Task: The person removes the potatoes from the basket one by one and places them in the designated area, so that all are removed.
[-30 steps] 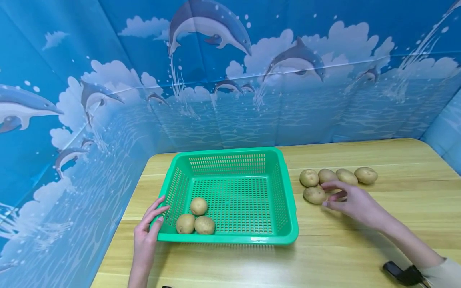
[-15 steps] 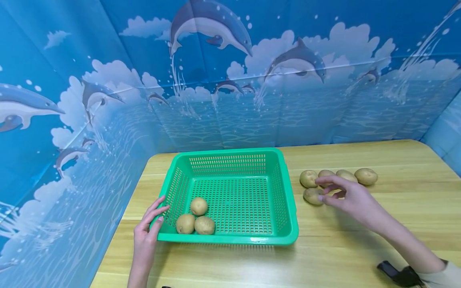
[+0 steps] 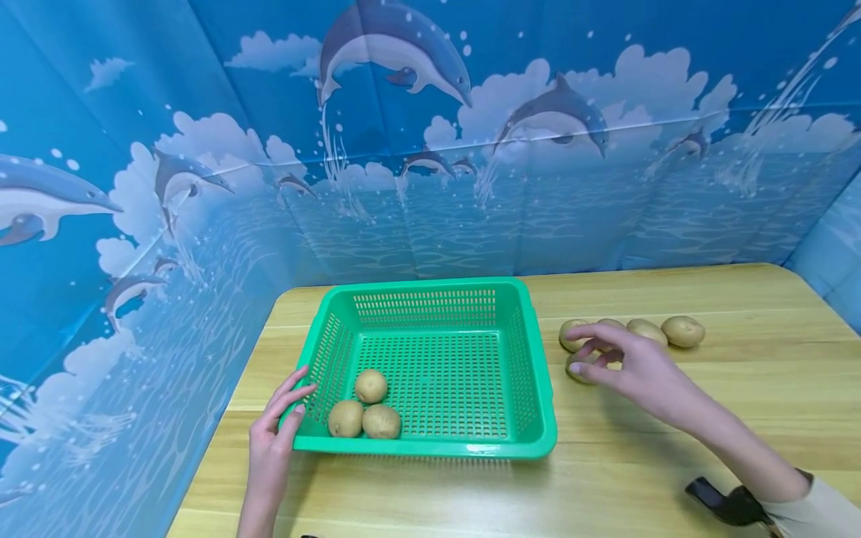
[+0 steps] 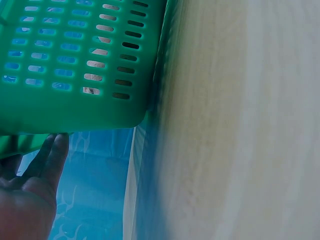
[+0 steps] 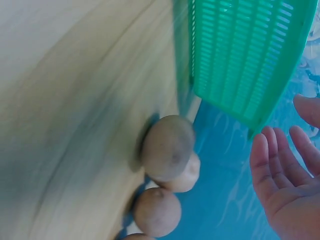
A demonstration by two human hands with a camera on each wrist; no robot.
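Our right grip moves left above the potatoes, fingers apart. Our left grip touches the green basket, fingers spread.

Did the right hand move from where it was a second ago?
Yes. In the head view, the right hand has moved left, closer to the basket.

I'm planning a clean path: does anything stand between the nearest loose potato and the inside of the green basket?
Yes, the right wall of the green basket. Between that wall and the potato, only bare tabletop shows.
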